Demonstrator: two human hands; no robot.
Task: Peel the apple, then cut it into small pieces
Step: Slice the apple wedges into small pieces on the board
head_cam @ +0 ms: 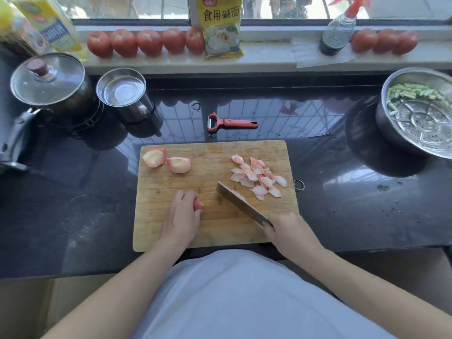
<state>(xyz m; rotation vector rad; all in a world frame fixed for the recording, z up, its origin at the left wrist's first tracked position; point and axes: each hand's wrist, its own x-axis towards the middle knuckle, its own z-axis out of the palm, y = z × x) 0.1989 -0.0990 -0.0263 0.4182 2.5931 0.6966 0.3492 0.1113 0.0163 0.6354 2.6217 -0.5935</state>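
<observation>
- The left hand (181, 216) curls its fingers over a peeled pinkish apple wedge (197, 204) near the front edge of the rectangular wooden cutting board (212, 231).
- The right hand (288, 232) grips the steel cleaver (241, 204), blade beside the wedge.
- Small cut pieces (258, 178) lie toward the board's right edge; two larger peeled chunks (166, 161) sit at its far-left corner.
- Peeled flesh is likely wet and slippery yet firm; pin it from above, fingertips tucked.

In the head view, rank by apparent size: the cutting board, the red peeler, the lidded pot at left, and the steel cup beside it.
1. Cutting board, clearly largest.
2. Lidded pot.
3. Steel cup, somewhat smaller than the pot.
4. Red peeler, smallest.
All lie at similar distance, though wide-angle distortion may stretch the pot near the edge.
</observation>
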